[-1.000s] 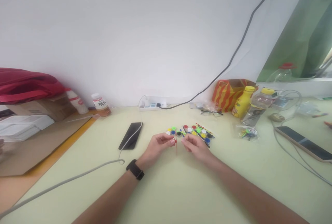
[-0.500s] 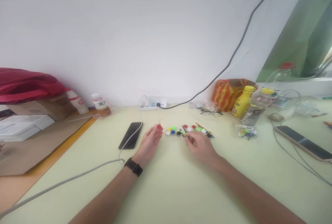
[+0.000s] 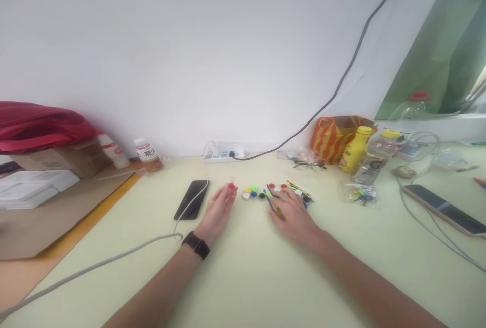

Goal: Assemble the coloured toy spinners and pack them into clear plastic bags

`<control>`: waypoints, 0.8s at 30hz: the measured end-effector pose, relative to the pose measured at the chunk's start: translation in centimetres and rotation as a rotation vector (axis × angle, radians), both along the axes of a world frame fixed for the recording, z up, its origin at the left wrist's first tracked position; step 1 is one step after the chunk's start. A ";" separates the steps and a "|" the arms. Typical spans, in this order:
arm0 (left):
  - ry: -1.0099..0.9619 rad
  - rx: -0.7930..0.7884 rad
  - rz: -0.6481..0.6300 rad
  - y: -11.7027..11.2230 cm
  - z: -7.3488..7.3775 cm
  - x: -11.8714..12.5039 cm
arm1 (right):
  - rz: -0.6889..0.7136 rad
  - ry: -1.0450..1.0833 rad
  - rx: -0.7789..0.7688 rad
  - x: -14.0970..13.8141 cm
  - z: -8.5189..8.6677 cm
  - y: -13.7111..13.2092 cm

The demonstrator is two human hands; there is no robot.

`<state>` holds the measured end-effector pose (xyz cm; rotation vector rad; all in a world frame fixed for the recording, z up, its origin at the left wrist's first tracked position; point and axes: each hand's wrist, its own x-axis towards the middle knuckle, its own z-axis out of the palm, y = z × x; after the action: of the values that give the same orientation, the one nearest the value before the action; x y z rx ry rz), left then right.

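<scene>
My left hand (image 3: 220,206) is closed on a small red cap-like piece (image 3: 231,186) at its fingertips, palm turned up; the piece's lower part is hidden by the fingers. My right hand (image 3: 294,216) reaches over a group of small round pieces with its fingers stretched out and apart. A thin blue stick (image 3: 268,197) lies by its thumb; whether the thumb touches it I cannot tell. Between the hands sit a white round piece (image 3: 246,196), a blue one (image 3: 254,194) and a black one (image 3: 261,196). Red and green thin sticks (image 3: 296,187) lie beyond the right fingers.
A black phone (image 3: 192,199) with a cable across it lies left of my left hand. A clear bag of small coloured parts (image 3: 363,194), glasses (image 3: 309,166) and a yellow bottle (image 3: 355,151) are at the right. A power strip (image 3: 224,153) stands against the wall.
My right hand's fingers have opened from a pinch and spread farther over the round pieces. The red piece in my left hand has dipped slightly.
</scene>
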<state>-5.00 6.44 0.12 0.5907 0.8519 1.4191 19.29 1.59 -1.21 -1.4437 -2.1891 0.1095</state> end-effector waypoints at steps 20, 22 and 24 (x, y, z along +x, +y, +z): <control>0.017 0.001 -0.012 0.1 -0.3 -0.1 | 0.009 0.182 0.012 -0.4 0.4 -0.1; 0.026 -0.002 -0.013 0.0 -0.2 -0.1 | 0.025 0.224 -0.007 -0.5 0.5 -0.2; 0.030 -0.004 -0.012 0.0 -0.2 0.0 | 0.034 0.215 0.006 -0.5 0.5 -0.3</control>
<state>-5.04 6.44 -0.05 0.6142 0.8736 1.4006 18.79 1.28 -0.69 -1.3260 -2.0377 0.2572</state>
